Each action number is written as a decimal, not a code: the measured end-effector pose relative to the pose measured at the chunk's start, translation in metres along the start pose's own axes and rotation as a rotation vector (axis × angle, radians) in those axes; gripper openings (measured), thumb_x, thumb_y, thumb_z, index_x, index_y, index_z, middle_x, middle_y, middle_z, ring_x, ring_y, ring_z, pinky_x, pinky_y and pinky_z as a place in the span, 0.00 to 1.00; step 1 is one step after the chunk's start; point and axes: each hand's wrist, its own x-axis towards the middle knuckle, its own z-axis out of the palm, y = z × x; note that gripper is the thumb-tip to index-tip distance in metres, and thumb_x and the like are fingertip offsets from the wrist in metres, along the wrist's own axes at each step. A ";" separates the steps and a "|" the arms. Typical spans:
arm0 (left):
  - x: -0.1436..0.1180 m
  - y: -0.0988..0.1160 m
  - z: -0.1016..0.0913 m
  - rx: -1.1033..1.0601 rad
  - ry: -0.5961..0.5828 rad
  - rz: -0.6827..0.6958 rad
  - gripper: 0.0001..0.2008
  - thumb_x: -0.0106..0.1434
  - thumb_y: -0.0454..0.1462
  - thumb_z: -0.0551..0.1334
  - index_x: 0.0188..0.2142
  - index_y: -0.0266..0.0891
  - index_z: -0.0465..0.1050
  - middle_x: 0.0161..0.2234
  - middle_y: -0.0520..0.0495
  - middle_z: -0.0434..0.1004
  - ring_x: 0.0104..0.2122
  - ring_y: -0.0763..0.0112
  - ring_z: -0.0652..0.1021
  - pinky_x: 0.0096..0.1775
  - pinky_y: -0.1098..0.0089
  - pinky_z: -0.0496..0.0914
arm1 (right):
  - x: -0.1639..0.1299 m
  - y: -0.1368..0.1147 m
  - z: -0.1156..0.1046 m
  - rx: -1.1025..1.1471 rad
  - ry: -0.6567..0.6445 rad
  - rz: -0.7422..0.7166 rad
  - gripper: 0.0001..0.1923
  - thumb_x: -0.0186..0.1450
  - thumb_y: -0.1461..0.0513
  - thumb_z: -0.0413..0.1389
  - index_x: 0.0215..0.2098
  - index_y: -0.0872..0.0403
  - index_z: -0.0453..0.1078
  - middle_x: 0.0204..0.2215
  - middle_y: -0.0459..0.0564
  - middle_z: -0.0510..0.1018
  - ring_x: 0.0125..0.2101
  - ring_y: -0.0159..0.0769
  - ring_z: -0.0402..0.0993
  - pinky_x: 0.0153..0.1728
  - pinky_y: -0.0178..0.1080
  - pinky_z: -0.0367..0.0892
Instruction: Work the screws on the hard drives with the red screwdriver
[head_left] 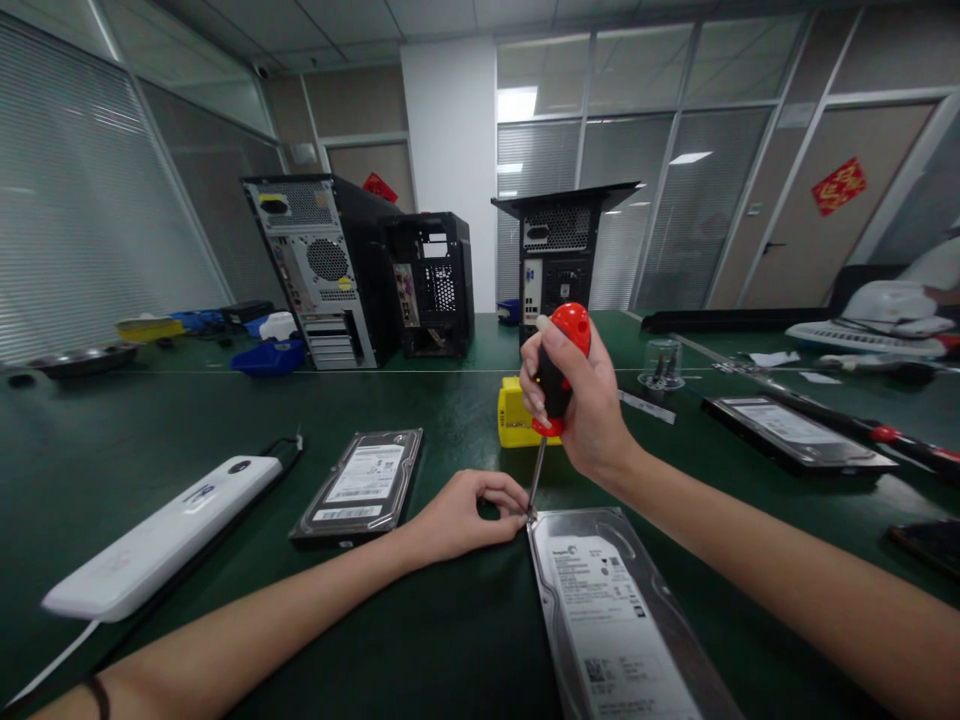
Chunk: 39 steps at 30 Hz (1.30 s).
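My right hand (592, 400) is wrapped around the red and black handle of a screwdriver (553, 385), which slants down to the left. Its metal shaft ends at the far left corner of a silver hard drive (611, 620) lying label up on the table. Beside the screwdriver's tip, my left hand (469, 510) is closed in a pinch, thumb and fingertips meeting at that corner. Whatever lies between those fingertips is too small to make out. To the left of this hand rests a second hard drive (364, 480).
A white power strip (169, 535) lies at left. Behind the hands sits a yellow bin (514, 415). Computer cases (322, 270) stand at the back. On the right are another hard drive (795, 430), a clear cup of bits (661, 365) and a dark phone-like slab (930, 540).
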 end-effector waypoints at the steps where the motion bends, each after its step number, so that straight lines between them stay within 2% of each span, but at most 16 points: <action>1: 0.000 0.000 0.000 -0.001 -0.002 0.001 0.09 0.55 0.34 0.62 0.36 0.32 0.74 0.34 0.45 0.78 0.35 0.70 0.77 0.41 0.72 0.70 | 0.000 -0.001 0.000 -0.002 0.003 -0.005 0.14 0.60 0.55 0.58 0.31 0.50 0.56 0.23 0.38 0.64 0.15 0.22 0.58 0.12 0.28 0.52; 22: 0.000 -0.001 0.000 0.005 -0.011 0.010 0.08 0.56 0.34 0.61 0.36 0.33 0.74 0.35 0.45 0.78 0.36 0.70 0.77 0.41 0.72 0.70 | 0.000 0.000 0.001 0.012 -0.038 0.023 0.13 0.60 0.55 0.57 0.31 0.50 0.56 0.21 0.38 0.63 0.13 0.21 0.56 0.12 0.28 0.52; 26: 0.000 -0.003 -0.001 0.006 -0.014 0.012 0.09 0.56 0.34 0.61 0.37 0.33 0.74 0.35 0.45 0.78 0.36 0.70 0.77 0.41 0.72 0.70 | 0.000 0.000 0.000 0.041 -0.092 0.037 0.13 0.61 0.51 0.54 0.37 0.50 0.62 0.24 0.40 0.63 0.16 0.22 0.58 0.13 0.28 0.54; 30: 0.000 -0.003 -0.001 0.004 -0.016 0.010 0.09 0.56 0.34 0.61 0.37 0.33 0.74 0.35 0.46 0.78 0.36 0.71 0.77 0.41 0.72 0.70 | 0.000 0.000 -0.002 0.060 -0.142 0.066 0.16 0.64 0.50 0.48 0.42 0.51 0.66 0.27 0.43 0.64 0.18 0.24 0.61 0.14 0.29 0.56; 34: 0.000 -0.002 -0.001 -0.001 -0.019 0.007 0.09 0.56 0.34 0.61 0.36 0.32 0.74 0.35 0.45 0.78 0.36 0.70 0.77 0.41 0.72 0.70 | 0.001 0.000 -0.002 0.051 -0.140 0.056 0.13 0.63 0.52 0.51 0.38 0.53 0.66 0.28 0.43 0.66 0.20 0.25 0.64 0.18 0.30 0.62; 37: -0.001 0.000 -0.001 0.001 -0.020 0.005 0.09 0.56 0.34 0.61 0.36 0.32 0.74 0.34 0.45 0.78 0.35 0.70 0.77 0.41 0.72 0.70 | 0.002 -0.001 0.001 0.030 -0.124 0.035 0.11 0.61 0.55 0.56 0.36 0.53 0.63 0.29 0.43 0.69 0.22 0.25 0.67 0.22 0.31 0.66; 39: -0.001 0.001 -0.001 0.006 -0.014 0.005 0.08 0.56 0.34 0.61 0.35 0.33 0.74 0.34 0.46 0.78 0.35 0.71 0.77 0.40 0.72 0.70 | 0.002 -0.002 0.003 -0.017 -0.103 0.051 0.13 0.59 0.57 0.59 0.35 0.52 0.59 0.28 0.42 0.71 0.21 0.25 0.67 0.21 0.31 0.66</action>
